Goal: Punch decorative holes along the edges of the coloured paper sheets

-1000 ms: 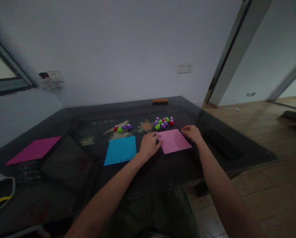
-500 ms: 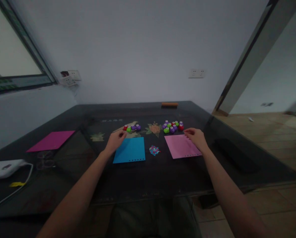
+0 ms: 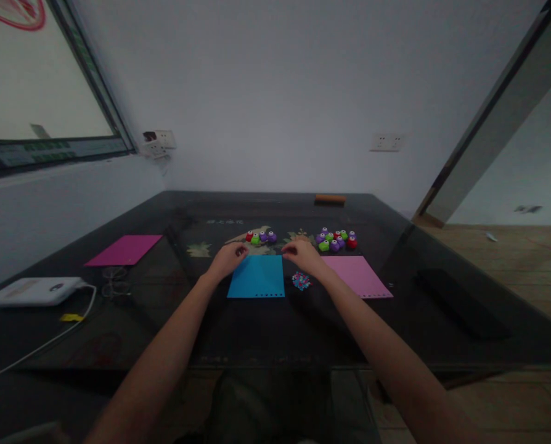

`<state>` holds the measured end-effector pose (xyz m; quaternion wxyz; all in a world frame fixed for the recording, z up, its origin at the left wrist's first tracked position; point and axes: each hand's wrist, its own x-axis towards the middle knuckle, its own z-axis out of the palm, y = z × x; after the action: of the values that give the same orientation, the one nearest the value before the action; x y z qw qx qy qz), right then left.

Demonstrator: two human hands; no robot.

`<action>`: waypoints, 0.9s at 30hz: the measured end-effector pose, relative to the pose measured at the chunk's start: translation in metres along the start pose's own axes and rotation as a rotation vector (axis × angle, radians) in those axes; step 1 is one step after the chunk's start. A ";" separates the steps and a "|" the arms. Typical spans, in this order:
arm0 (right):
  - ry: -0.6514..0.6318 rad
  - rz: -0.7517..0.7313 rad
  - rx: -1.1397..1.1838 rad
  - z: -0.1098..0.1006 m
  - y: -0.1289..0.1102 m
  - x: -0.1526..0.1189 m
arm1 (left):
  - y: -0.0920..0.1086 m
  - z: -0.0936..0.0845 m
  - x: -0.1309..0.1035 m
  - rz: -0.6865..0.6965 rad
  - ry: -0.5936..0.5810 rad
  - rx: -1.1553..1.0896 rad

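My left hand (image 3: 229, 259) is at the upper left corner of a blue sheet (image 3: 258, 279) with punched holes along its near edge. Its fingers are curled into a pinch; whether they grip the sheet cannot be made out. By the upper right corner of that sheet is my right hand (image 3: 302, 254), thumb and fingertips drawn together, their contents too small to see. Just below it lies a small pile of blue, pink and white bits (image 3: 301, 281). A pink sheet (image 3: 356, 276) with similar holes lies to the right, partly behind my right forearm.
Beyond the sheets sit a small row (image 3: 261, 237) and a larger cluster (image 3: 336, 239) of red, green and purple eyeball-like toys. A magenta sheet (image 3: 125, 250), white device (image 3: 35, 291) with cable, black slab (image 3: 460, 303) and brown roll (image 3: 330, 199) lie around the dark table (image 3: 275, 336).
My right hand has moved left, from the pink sheet's far corner to the blue sheet's. My left hand stays near the blue sheet's left corner. The whole view has shifted slightly.
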<state>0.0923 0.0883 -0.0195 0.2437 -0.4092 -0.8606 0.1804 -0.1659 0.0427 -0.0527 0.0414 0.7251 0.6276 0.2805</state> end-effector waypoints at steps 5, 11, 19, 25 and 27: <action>-0.032 0.045 -0.079 0.031 0.006 0.015 | -0.013 0.000 0.002 0.012 -0.113 -0.012; -0.095 -0.095 -0.214 0.044 0.009 0.010 | -0.018 -0.001 0.000 -0.016 -0.244 0.004; -0.094 -0.104 -0.241 0.048 0.009 0.012 | -0.009 -0.004 -0.003 -0.050 -0.284 0.099; -0.044 -0.082 -0.181 0.049 0.009 0.010 | -0.010 -0.003 -0.003 -0.048 -0.253 0.123; -0.034 -0.076 -0.169 0.049 0.007 0.009 | -0.010 -0.003 -0.002 -0.043 -0.244 0.110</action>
<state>0.0644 0.0942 -0.0608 0.2005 -0.3923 -0.8916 0.1048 -0.1762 0.0416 -0.0551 0.0835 0.7415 0.6476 0.1543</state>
